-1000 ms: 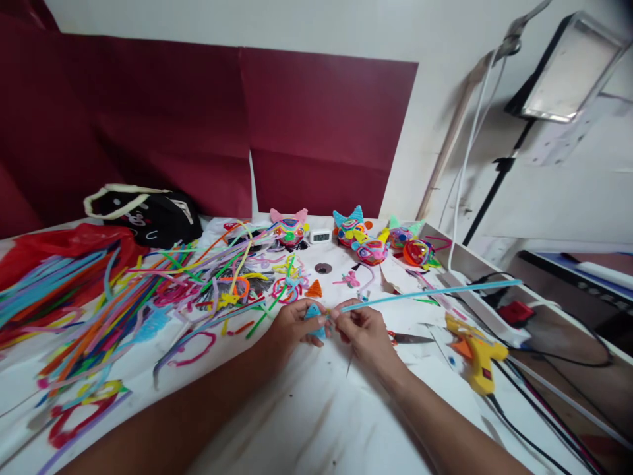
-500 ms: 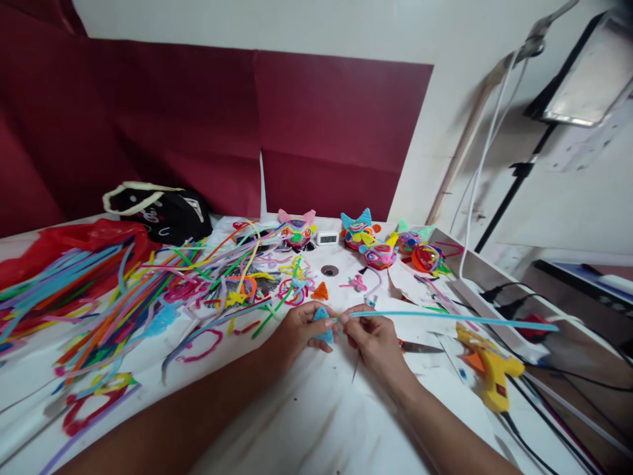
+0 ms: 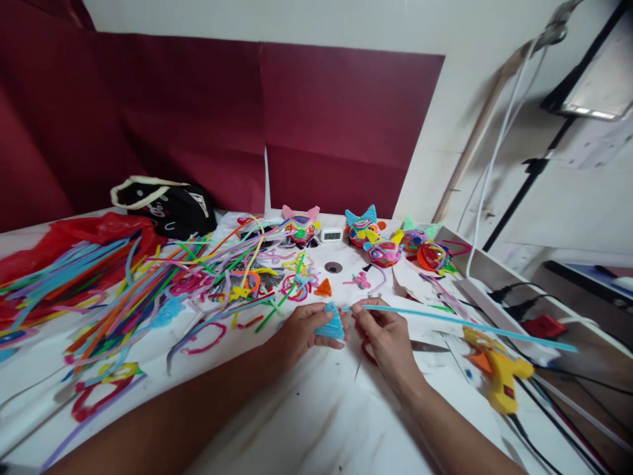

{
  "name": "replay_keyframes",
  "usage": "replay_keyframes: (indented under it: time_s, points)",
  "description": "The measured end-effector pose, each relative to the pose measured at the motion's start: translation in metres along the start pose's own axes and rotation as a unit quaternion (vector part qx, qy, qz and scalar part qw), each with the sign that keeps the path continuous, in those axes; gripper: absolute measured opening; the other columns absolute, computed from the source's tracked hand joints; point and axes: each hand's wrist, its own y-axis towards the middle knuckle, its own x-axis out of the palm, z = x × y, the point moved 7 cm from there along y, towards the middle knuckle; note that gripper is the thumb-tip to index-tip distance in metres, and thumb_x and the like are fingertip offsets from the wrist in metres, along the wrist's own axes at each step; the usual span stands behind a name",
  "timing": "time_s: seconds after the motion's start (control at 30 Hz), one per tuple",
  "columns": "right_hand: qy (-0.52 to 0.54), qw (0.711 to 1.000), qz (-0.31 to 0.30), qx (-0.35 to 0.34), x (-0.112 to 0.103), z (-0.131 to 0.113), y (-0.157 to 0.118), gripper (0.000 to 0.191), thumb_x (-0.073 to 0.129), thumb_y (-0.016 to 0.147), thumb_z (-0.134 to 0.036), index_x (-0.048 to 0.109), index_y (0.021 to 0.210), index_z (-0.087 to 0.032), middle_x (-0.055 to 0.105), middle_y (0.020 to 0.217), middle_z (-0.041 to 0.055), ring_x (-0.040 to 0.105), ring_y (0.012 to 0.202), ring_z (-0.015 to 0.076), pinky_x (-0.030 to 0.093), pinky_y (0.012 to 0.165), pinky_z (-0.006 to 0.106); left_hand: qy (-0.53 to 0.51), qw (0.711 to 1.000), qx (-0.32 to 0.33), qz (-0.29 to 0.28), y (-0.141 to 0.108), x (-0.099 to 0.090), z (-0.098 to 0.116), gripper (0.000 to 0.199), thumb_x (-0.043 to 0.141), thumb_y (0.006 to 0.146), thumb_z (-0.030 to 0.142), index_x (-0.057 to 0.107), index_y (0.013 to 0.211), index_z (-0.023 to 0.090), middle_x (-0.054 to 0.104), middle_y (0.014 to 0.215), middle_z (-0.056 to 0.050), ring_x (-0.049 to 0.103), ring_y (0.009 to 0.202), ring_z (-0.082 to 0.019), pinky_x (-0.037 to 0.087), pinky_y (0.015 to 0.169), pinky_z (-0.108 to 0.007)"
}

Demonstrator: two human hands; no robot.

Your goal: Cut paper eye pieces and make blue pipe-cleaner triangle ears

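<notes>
A small light-blue triangle of ridged pipe cleaner (image 3: 330,323) is held in my left hand (image 3: 305,328), its fingers closed around the left side and bottom. My right hand (image 3: 384,332) pinches a long light-blue pipe cleaner (image 3: 465,321) close to the triangle's right side. The free length of that pipe cleaner stretches far to the right, over the glue gun. Just beyond my hands lies an orange triangle (image 3: 323,287) on the white table. Scissors (image 3: 429,346) lie partly hidden under my right hand.
A yellow glue gun (image 3: 504,373) with its cord lies at right, near a power strip (image 3: 499,316). Loose pipe cleaners (image 3: 143,290) and a red plastic bag (image 3: 106,227) spread over the left. Colourful animal heads (image 3: 383,251) and a small digital clock (image 3: 331,235) stand at the back.
My left hand has turned so that more of the triangle's face shows. My right hand has shifted slightly right, and the long pipe cleaner now slants further down to the right.
</notes>
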Motion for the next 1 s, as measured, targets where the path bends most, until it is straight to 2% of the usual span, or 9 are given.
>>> replay_keyframes:
  time_s: [0.17,0.37,0.7,0.87,1.0]
  points:
    - [0.028,0.999,-0.015,0.005,0.004,-0.001,-0.002,0.026,0.071,0.068,-0.042,0.062,0.075,-0.018,0.060,0.059,-0.0010,0.047,0.048,0.0100,0.037,0.046,0.022,-0.012,1.000,-0.002,-0.005,0.000,0.002,-0.001,0.029,0.067,0.071,0.036,0.063,0.084,0.010,0.067,0.081,-0.012,0.067,0.071,-0.022,0.055,0.063,-0.033]
    - [0.061,0.997,-0.035,0.027,0.012,-0.002,-0.005,0.026,0.072,0.068,-0.042,0.060,0.074,-0.019,0.063,0.061,-0.0004,0.049,0.046,0.0099,0.040,0.043,0.022,0.018,0.999,0.005,-0.040,-0.001,0.007,-0.003,0.027,0.060,0.078,0.035,0.064,0.088,0.010,0.067,0.083,-0.011,0.067,0.074,-0.021,0.055,0.065,-0.034]
    - [0.090,0.995,-0.020,0.048,0.011,0.003,-0.006,0.028,0.074,0.064,-0.041,0.061,0.072,-0.018,0.059,0.058,-0.0009,0.048,0.045,0.0109,0.039,0.040,0.022,0.020,0.999,-0.010,-0.047,-0.003,0.009,-0.005,0.030,0.063,0.075,0.031,0.062,0.096,0.009,0.067,0.086,-0.012,0.067,0.076,-0.022,0.055,0.069,-0.035]
    - [0.023,1.000,0.017,-0.001,-0.001,-0.002,-0.004,0.023,0.072,0.068,-0.037,0.062,0.074,-0.017,0.054,0.056,-0.0037,0.045,0.050,0.0093,0.037,0.047,0.021,0.013,1.000,0.002,-0.018,-0.001,0.003,-0.002,0.029,0.062,0.077,0.031,0.059,0.098,0.011,0.067,0.084,-0.010,0.067,0.075,-0.022,0.055,0.066,-0.034]
    - [0.001,0.999,0.043,-0.010,-0.010,-0.012,-0.001,0.025,0.070,0.070,-0.039,0.062,0.076,-0.017,0.055,0.060,-0.0028,0.045,0.051,0.0094,0.036,0.048,0.022,0.010,0.999,0.022,0.023,0.001,-0.007,0.005,0.030,0.059,0.080,0.034,0.057,0.099,0.011,0.067,0.081,-0.010,0.068,0.073,-0.022,0.055,0.062,-0.033]
